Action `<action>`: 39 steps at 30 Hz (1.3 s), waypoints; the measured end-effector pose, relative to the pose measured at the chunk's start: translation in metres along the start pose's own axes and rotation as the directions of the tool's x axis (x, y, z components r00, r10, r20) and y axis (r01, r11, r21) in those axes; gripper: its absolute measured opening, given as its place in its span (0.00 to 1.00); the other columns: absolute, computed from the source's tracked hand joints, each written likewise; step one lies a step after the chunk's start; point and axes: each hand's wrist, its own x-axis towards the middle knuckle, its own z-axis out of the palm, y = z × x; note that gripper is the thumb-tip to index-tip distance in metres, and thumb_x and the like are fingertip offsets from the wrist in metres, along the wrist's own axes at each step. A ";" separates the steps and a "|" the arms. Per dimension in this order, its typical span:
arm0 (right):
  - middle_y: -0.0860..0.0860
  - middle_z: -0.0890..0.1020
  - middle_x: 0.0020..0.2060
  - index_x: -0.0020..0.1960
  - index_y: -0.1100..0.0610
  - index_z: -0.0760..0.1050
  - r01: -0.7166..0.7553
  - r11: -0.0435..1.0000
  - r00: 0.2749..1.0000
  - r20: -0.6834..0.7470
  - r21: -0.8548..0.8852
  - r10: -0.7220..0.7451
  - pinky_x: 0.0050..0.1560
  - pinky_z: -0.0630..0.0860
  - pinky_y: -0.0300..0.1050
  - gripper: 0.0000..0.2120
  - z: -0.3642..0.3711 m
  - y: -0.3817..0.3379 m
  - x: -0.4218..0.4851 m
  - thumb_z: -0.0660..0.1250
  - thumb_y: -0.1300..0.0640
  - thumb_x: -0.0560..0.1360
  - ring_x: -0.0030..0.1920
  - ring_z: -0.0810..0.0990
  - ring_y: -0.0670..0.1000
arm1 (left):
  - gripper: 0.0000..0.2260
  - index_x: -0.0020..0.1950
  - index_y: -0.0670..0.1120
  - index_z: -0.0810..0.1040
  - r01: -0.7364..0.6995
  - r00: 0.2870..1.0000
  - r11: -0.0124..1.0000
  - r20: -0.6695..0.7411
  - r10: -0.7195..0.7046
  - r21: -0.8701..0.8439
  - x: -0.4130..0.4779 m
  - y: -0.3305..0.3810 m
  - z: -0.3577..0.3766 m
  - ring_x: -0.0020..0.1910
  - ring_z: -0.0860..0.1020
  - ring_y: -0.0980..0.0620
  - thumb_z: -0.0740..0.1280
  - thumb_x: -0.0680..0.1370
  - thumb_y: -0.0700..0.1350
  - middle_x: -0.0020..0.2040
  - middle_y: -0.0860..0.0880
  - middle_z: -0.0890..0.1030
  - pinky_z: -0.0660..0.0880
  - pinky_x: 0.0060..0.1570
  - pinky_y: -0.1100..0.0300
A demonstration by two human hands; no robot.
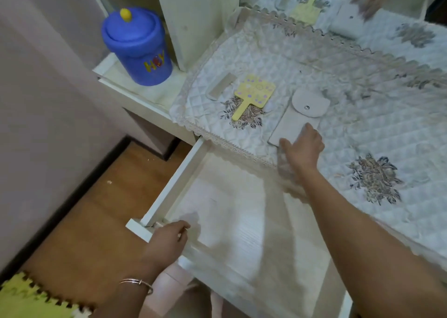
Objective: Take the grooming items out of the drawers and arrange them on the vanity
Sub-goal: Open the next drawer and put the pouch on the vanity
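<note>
Setting pouch (295, 123) on vanity (266, 51), 3 o'clock of mirror (255, 91); comb (221, 88) lies at mirror's 9. Your right hand (303, 146) holds pouch's near end, fingers curled over it. Left hand (168, 240) grips drawer (176, 184) front. Square pouch to mirror's handle, match the gap, then let go flat.

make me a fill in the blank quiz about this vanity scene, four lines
1. The mirror beside the comb is ____ in colour.
2. The right hand holds the near end of the snap-flap ____.
3. The left hand grips the front of the ____ drawer.
4. The lidded tub is ____ in colour.
Missing words: yellow; pouch; open; blue.
</note>
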 end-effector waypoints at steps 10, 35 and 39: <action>0.65 0.59 0.71 0.66 0.64 0.63 0.123 0.992 0.992 0.033 -0.036 -0.122 0.68 0.59 0.57 0.25 0.004 0.010 -0.011 0.65 0.53 0.74 0.71 0.56 0.63 | 0.12 0.58 0.48 0.77 -0.075 0.997 0.996 -0.002 0.075 0.051 -0.006 -0.005 0.002 0.53 0.79 0.52 0.59 0.78 0.44 0.55 0.51 0.82 0.74 0.55 0.59; 0.43 0.84 0.35 0.40 0.47 0.80 -0.018 0.907 0.995 0.086 -0.421 0.059 0.39 0.78 0.43 0.11 0.021 0.130 -0.333 0.71 0.42 0.62 0.37 0.83 0.46 | 0.23 0.63 0.55 0.72 -0.556 0.808 0.809 0.354 0.471 0.190 -0.005 -0.039 -0.017 0.61 0.72 0.59 0.58 0.73 0.65 0.62 0.59 0.76 0.63 0.62 0.65; 0.41 0.83 0.34 0.39 0.45 0.79 0.010 0.901 0.998 0.063 -0.434 0.019 0.39 0.77 0.40 0.12 0.019 0.135 -0.312 0.64 0.39 0.64 0.36 0.82 0.43 | 0.44 0.59 0.54 0.76 -0.556 0.806 0.822 0.327 0.494 0.127 0.008 -0.028 -0.024 0.56 0.75 0.58 0.43 0.60 0.80 0.56 0.59 0.79 0.65 0.50 0.71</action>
